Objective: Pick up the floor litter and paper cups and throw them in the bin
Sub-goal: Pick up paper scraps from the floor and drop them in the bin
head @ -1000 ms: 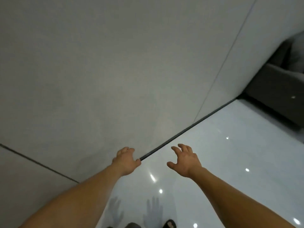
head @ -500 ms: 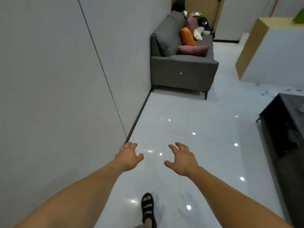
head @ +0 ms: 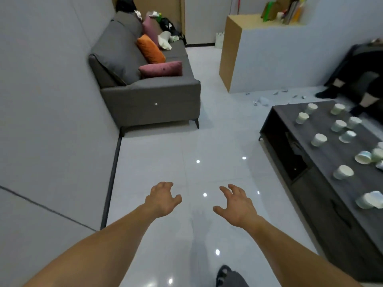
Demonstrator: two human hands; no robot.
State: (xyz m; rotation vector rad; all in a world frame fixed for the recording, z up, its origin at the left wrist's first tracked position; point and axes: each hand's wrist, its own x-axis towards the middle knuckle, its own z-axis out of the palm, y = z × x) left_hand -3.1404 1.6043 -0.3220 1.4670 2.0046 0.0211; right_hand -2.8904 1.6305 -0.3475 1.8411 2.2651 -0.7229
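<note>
Both arms reach forward from the bottom of the frame over a glossy white tiled floor (head: 165, 158). The left hand (head: 162, 198), just below centre, is released, palm down, with its fingers loosely curled and nothing in them. The right hand (head: 236, 206), beside it and apart from it, is also released, fingers spread and slightly bent, holding nothing. Neither hand touches anything.

The paper cups (head: 319, 139) are scattered over a dark, low worktop (head: 290, 114) that runs along the right edge of the frame, well apart from the hands. Most stand on the surface. One lies tipped on its side near the right edge (head: 363, 157), and another lies tipped lower down (head: 371, 199). The floor litter (head: 262, 100) is a thin spread of small pale scraps in the upper right, on the tiles between the far end of the worktop and the base of a white partition with a wood-coloured side (head: 269, 59). What the scraps are is too small to tell.

A grey sofa (head: 151, 96) stands against the grey wall (head: 51, 100) in the upper left, carrying an orange cushion (head: 150, 48), a pink cushion (head: 160, 68) and some pale crumpled items further back. At the far right edge a seated person's legs (head: 352, 83) show in dark clothing. A dark sandal (head: 224, 275) sits at the bottom edge, right of centre.
</note>
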